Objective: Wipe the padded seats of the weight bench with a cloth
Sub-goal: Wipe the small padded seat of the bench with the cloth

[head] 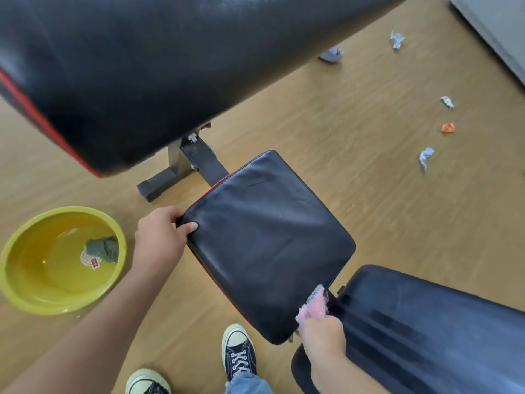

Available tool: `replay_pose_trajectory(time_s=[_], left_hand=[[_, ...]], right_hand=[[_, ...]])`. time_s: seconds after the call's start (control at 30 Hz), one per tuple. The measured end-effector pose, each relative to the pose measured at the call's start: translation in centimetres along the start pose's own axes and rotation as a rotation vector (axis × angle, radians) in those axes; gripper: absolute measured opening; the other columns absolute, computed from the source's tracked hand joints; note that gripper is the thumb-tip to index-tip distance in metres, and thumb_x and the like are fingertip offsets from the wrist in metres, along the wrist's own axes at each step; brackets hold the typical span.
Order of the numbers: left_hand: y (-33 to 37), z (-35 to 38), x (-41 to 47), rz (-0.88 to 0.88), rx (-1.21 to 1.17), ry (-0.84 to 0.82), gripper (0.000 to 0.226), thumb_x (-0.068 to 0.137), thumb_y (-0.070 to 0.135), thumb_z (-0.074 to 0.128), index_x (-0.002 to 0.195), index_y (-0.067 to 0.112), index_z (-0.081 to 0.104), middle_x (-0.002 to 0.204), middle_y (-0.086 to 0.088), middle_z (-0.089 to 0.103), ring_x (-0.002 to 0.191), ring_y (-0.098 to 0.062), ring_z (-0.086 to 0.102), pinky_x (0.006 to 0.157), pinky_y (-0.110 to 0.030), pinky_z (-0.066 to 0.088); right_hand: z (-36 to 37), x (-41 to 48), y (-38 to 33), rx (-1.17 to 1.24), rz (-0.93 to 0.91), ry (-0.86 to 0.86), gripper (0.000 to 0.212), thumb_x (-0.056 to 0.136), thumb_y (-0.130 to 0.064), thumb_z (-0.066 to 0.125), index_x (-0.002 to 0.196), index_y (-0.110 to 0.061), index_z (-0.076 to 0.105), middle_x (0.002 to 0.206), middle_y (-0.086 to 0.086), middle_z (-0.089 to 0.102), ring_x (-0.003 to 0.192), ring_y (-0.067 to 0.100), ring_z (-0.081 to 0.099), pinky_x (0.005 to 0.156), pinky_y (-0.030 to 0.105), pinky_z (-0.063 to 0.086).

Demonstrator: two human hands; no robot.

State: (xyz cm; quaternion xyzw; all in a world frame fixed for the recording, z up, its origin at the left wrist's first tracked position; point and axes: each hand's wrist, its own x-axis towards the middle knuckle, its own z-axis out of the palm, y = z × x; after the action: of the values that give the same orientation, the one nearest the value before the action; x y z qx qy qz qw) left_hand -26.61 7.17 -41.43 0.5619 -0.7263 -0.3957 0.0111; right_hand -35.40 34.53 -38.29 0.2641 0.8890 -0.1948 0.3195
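The black padded seat (267, 240) of the weight bench fills the middle of the view, with a red trim along its left side. My left hand (162, 237) grips the seat's left corner, thumb on top. My right hand (324, 334) holds a pink cloth (312, 308) bunched at the seat's lower right corner, in the gap beside the long black back pad (420, 331). A large black padded roll (142, 66) with a red stripe hangs over the top of the view.
A yellow-green basin (17, 280) of water with a grey rag (103, 248) in it stands on the wooden floor at the left. The bench's black metal foot (159, 183) sits behind the seat. Crumpled paper scraps (426, 156) lie at the right. My black sneakers (238, 351) are below.
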Motion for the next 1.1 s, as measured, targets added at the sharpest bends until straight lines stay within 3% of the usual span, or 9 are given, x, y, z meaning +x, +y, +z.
replay_pose_trajectory(time_s=[0.13, 0.33, 0.43, 0.53, 0.67, 0.8, 0.87, 0.93, 1.1], left_hand=[[-0.1, -0.1, -0.1, 0.013, -0.028, 0.033, 0.024, 0.085, 0.029, 0.073, 0.105, 0.017, 0.076, 0.102, -0.003, 0.073, 0.100, -0.029, 0.065, 0.081, -0.035, 0.047], [-2.4, -0.2, -2.6, -0.115, -0.445, -0.082, 0.044, 0.089, 0.021, 0.072, 0.132, 0.022, 0.064, 0.127, 0.002, 0.069, 0.105, -0.020, 0.071, 0.092, -0.038, 0.059], [-3.9, -0.8, -4.1, -0.281, -0.760, -0.195, 0.036, 0.096, 0.009, 0.061, 0.132, 0.014, 0.063, 0.121, -0.002, 0.068, 0.099, -0.020, 0.073, 0.074, -0.021, 0.062], [-4.8, -1.0, -4.8, -0.289, -0.816, -0.181, 0.030, 0.097, 0.018, 0.056, 0.123, 0.015, 0.069, 0.113, -0.004, 0.072, 0.103, -0.022, 0.072, 0.086, -0.029, 0.061], [-5.8, -1.7, -4.4, -0.312, -0.821, -0.059, 0.028, 0.092, 0.021, 0.054, 0.111, 0.023, 0.075, 0.109, -0.001, 0.074, 0.104, -0.020, 0.069, 0.094, -0.040, 0.057], [-6.8, -1.7, -4.1, -0.314, -0.850, -0.058, 0.027, 0.090, 0.022, 0.053, 0.108, 0.024, 0.074, 0.104, -0.001, 0.075, 0.100, -0.023, 0.072, 0.093, -0.043, 0.058], [-7.1, -1.5, -4.5, -0.290, -0.853, -0.116, 0.027, 0.093, 0.017, 0.054, 0.112, 0.020, 0.073, 0.104, -0.004, 0.075, 0.098, -0.023, 0.074, 0.093, -0.044, 0.059], [-7.0, -1.2, -4.6, -0.257, -0.880, -0.158, 0.027, 0.092, 0.014, 0.055, 0.110, 0.023, 0.073, 0.106, -0.005, 0.075, 0.100, -0.025, 0.074, 0.095, -0.044, 0.058], [-5.8, -1.5, -3.0, -0.235, -0.980, -0.162, 0.031, 0.089, 0.023, 0.058, 0.117, 0.024, 0.073, 0.112, -0.004, 0.075, 0.106, -0.024, 0.070, 0.092, -0.043, 0.059]], right_hand=[[-0.1, -2.0, 2.3, -0.387, -0.393, 0.018, 0.022, 0.097, -0.016, 0.052, 0.110, -0.010, 0.068, 0.088, 0.003, 0.066, 0.087, 0.026, 0.058, 0.081, 0.026, 0.049], [2.9, -0.9, 6.0, -1.230, -1.804, 0.139, 0.028, 0.066, 0.012, 0.065, 0.087, 0.000, 0.079, 0.099, 0.017, 0.075, 0.101, 0.036, 0.066, 0.091, 0.036, 0.056], [3.8, -1.1, 1.6, -1.787, -2.089, 0.033, 0.001, 0.071, -0.008, 0.078, 0.071, -0.009, 0.077, 0.072, 0.012, 0.070, 0.094, 0.038, 0.060, 0.088, 0.041, 0.056], [7.7, -4.2, -6.2, -1.884, -2.306, 0.073, 0.013, 0.068, 0.000, 0.073, 0.062, -0.011, 0.071, 0.064, 0.008, 0.063, 0.074, 0.028, 0.055, 0.065, 0.038, 0.049], [13.5, -9.2, -15.2, -1.678, -2.256, 0.324, 0.016, 0.064, 0.008, 0.074, 0.064, -0.007, 0.068, 0.063, 0.008, 0.061, 0.069, 0.029, 0.059, 0.060, 0.035, 0.047], [10.0, -5.4, -8.7, -1.916, -2.329, 0.081, 0.025, 0.068, 0.007, 0.073, 0.088, -0.005, 0.066, 0.070, 0.017, 0.062, 0.107, 0.041, 0.064, 0.080, 0.059, 0.054], [5.6, -4.0, -4.6, -2.062, -2.436, -0.061, 0.019, 0.064, -0.016, 0.081, 0.060, -0.019, 0.063, 0.058, 0.003, 0.059, 0.076, 0.027, 0.061, 0.081, 0.052, 0.058], [5.1, -4.2, -6.0, -2.186, -2.356, -0.152, 0.044, 0.060, -0.030, 0.085, 0.045, -0.025, 0.043, 0.054, -0.003, 0.054, 0.064, 0.023, 0.041, 0.074, 0.041, 0.060], [13.7, -7.9, -15.0, -1.903, -2.268, 0.272, 0.022, 0.063, 0.007, 0.084, 0.083, 0.003, 0.076, 0.085, 0.020, 0.071, 0.088, 0.038, 0.065, 0.083, 0.053, 0.058]])
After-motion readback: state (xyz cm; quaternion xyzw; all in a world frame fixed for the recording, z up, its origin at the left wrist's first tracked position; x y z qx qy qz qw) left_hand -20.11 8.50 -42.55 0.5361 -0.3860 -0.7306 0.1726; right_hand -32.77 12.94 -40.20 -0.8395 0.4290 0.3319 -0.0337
